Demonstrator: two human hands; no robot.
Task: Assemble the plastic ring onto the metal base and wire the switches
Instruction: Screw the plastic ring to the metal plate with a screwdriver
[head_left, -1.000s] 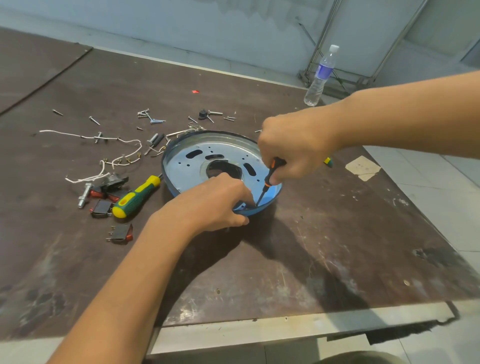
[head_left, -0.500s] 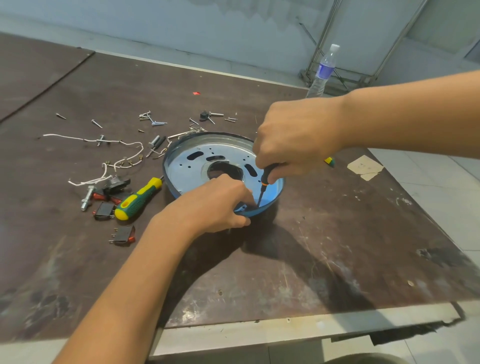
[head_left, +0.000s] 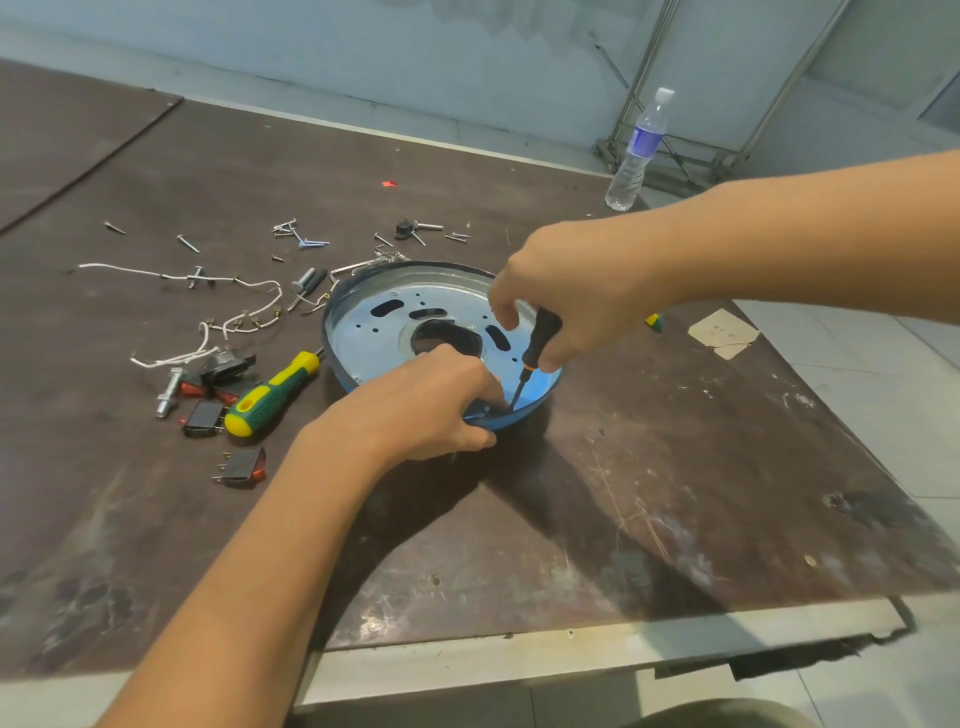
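A round metal base (head_left: 379, 332) with slots and a centre hole lies on the brown table, with the blue plastic ring (head_left: 540, 387) around its rim. My left hand (head_left: 415, 405) grips the near rim of the ring, fingers curled over its edge. My right hand (head_left: 576, 291) holds a small black screwdriver (head_left: 537, 340) upright, its tip down at the near rim beside my left fingers. Black switches with red parts (head_left: 241, 465) and white wires (head_left: 244, 317) lie to the left.
A green and yellow screwdriver (head_left: 272, 392) lies left of the base. Loose screws (head_left: 298, 236) and a bolt (head_left: 169, 389) are scattered at the back left. A water bottle (head_left: 636, 150) stands beyond the far table edge. A paper scrap (head_left: 722, 332) lies at the right.
My right hand has shifted on the black screwdriver handle, showing more of it, as if turning it. My left hand stays on the ring's near rim.
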